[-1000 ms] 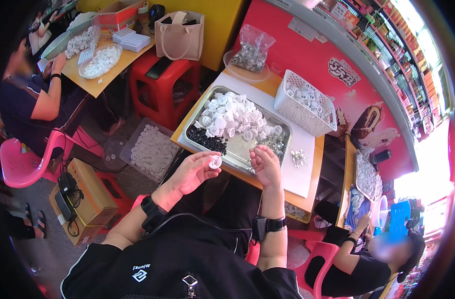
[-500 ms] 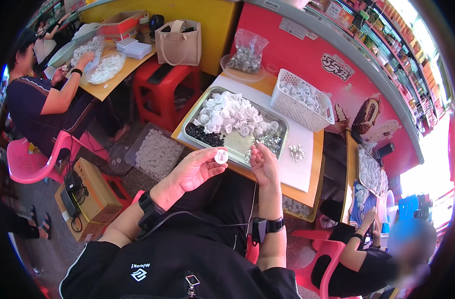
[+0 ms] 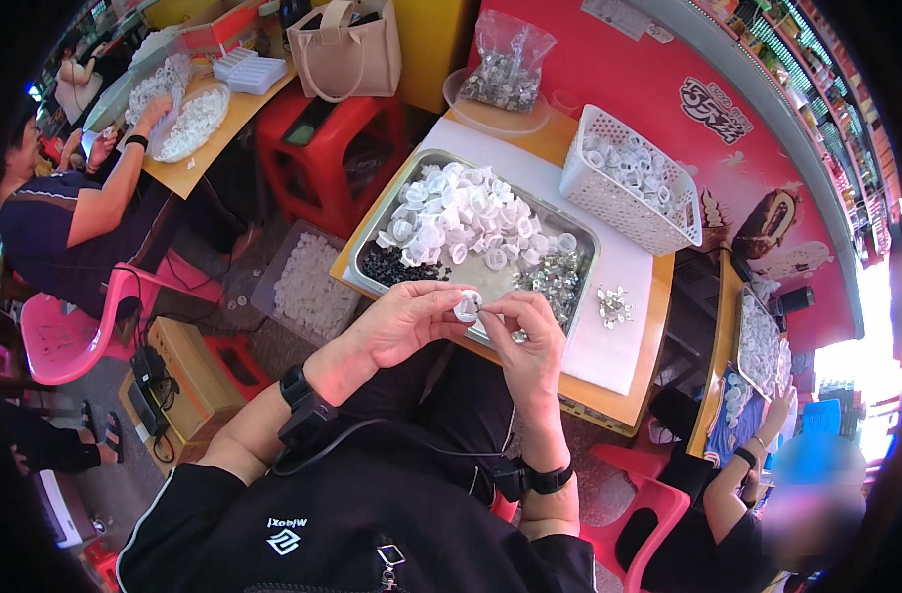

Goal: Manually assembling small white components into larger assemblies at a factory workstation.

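Observation:
My left hand (image 3: 401, 321) pinches a small round white plastic part (image 3: 467, 308) between thumb and fingertips, above the near edge of the metal tray (image 3: 591, 282). The fingertips of my right hand (image 3: 532, 346) are closed together against that part's right side. What they pinch is too small to make out. In the tray lie a large heap of white plastic parts (image 3: 461, 208), small black pieces (image 3: 396, 265) at the left and shiny small metal pieces (image 3: 558, 277) at the right. More metal pieces (image 3: 614, 306) rest on the white sheet (image 3: 624, 346) beside the tray.
A white perforated basket (image 3: 634, 188) of parts stands behind the tray; a clear bag (image 3: 505, 69) of metal pieces sits further back. Left are a red stool (image 3: 322, 148) with a beige bag (image 3: 344, 49) and a floor bin (image 3: 312, 282). Co-workers sit at tables either side.
My right hand has moved left and up, from above the tray's near right edge to the white part in my left hand. The whole view has shifted slightly.

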`<state>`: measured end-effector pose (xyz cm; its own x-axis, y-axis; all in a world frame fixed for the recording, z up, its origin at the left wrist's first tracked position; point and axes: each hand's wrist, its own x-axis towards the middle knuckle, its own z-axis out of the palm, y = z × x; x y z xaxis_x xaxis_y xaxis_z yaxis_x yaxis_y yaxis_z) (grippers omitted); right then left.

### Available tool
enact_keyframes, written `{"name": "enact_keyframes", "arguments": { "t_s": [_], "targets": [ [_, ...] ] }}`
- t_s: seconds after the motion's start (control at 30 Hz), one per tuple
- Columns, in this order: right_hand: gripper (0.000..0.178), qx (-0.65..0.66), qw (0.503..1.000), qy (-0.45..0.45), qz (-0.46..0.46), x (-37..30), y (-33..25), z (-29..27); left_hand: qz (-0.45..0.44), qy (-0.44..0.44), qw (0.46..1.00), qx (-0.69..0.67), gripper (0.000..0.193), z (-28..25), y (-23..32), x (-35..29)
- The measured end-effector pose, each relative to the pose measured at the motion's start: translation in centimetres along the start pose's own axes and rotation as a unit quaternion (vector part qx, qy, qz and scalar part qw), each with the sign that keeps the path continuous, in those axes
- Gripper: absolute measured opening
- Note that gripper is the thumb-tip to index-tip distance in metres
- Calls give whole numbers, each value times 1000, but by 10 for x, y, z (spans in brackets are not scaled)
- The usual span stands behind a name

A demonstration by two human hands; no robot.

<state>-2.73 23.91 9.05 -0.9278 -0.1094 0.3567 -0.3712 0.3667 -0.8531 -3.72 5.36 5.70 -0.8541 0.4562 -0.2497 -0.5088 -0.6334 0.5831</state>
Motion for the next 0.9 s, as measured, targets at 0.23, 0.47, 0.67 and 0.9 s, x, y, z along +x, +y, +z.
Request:
{"name": "enact_keyframes", "arguments": {
  "t_s": [0.23, 0.47, 0.67, 0.9],
  "targets": [
    [15, -52, 997, -45, -43, 14, 16, 4, 5, 10, 1000, 6, 25, -7, 0, 11],
    [18, -184, 960, -114, -177, 20, 9, 0, -3, 53, 998, 17, 24, -12, -1, 10],
    [22, -211, 943, -79, -244, 17, 11, 1, -10, 47, 999, 14, 24, -4, -1, 9],
    [22, -238, 931, -62, -268, 13, 12, 5, 16, 71, 995, 71, 17, -1, -7, 9]
  ]
}}
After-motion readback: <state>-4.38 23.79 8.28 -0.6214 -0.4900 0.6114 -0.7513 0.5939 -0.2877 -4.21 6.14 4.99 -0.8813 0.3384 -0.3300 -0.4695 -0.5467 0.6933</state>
